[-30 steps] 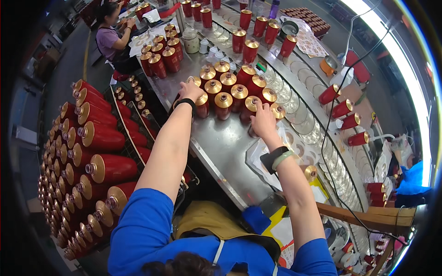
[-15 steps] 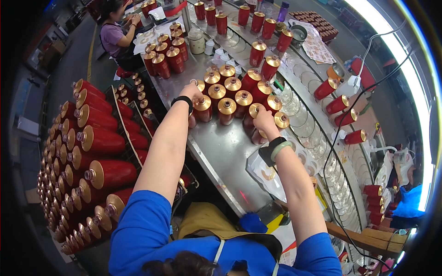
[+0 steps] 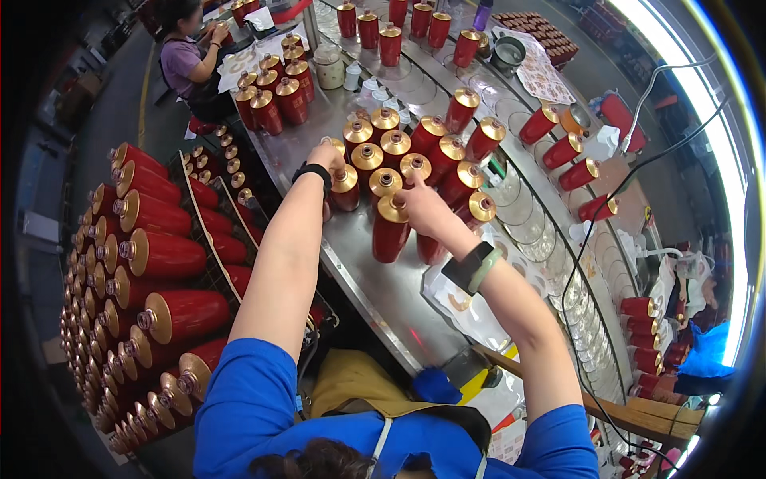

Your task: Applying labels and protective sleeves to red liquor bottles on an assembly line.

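Red bottles with gold shoulders and narrow necks stand in a tight group on the metal table [image 3: 359, 259]. At the group's left edge, my left hand [image 3: 325, 156] is closed around the top of a red bottle [image 3: 338, 145], its fingers partly hidden. Another bottle [image 3: 345, 188] stands right beside that hand. My right hand [image 3: 427, 211] has its fingers closed at the gold shoulder of a red bottle [image 3: 389, 238] at the group's near side. Part of one more bottle [image 3: 431, 251] shows below my right wrist.
A curved conveyor [image 3: 523, 203] carrying spaced bottles runs along the right. Many bottles lie stacked at left [image 3: 175, 254]. Paper sheets [image 3: 463, 297] lie near my right forearm. A glass jar [image 3: 328, 68] stands farther back. A co-worker [image 3: 188, 56] sits at far left.
My right hand has moved left with a bottle to the group's near side. My left hand stays at the left edge. Bottles on the conveyor have shifted, and the whole view has turned slightly.
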The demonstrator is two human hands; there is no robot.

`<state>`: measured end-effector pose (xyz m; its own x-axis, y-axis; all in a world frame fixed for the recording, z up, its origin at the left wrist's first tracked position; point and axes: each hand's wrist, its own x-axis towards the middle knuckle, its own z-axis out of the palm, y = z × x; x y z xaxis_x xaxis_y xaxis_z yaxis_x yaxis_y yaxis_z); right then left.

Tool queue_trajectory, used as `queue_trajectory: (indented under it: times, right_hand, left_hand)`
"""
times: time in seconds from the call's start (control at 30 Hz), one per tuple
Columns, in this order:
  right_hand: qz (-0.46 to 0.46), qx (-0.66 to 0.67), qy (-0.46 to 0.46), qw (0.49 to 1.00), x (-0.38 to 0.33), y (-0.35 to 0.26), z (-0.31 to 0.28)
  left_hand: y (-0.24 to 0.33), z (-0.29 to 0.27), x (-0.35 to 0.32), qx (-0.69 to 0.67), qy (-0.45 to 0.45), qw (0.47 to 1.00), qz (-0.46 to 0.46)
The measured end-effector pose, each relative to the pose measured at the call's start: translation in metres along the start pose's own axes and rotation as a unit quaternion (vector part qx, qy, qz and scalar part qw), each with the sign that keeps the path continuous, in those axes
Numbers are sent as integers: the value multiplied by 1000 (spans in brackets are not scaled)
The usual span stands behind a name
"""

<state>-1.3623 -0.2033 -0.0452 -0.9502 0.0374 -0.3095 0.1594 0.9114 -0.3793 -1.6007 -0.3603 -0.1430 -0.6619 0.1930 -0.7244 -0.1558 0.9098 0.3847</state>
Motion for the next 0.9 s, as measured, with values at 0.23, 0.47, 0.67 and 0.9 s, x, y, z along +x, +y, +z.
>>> queue_trajectory:
  times: [0.23,0.47,0.67,0.9]
  right_hand:
    - [-35,12,-7,999,33,-5,40]
    - [-42,-96,-114,988,49,-1,53]
    - [-22,3,-15,1000,-33,-34,59]
    - [28,105,76,991,-173,-48,101]
  left_hand:
    - [1,12,-18,-17,24,1000,9]
    - [-3,22,-36,-29,49,998,41]
    - [-20,35,-56,-46,79,995,46]
    - [-46,68,-100,-50,175,983,32]
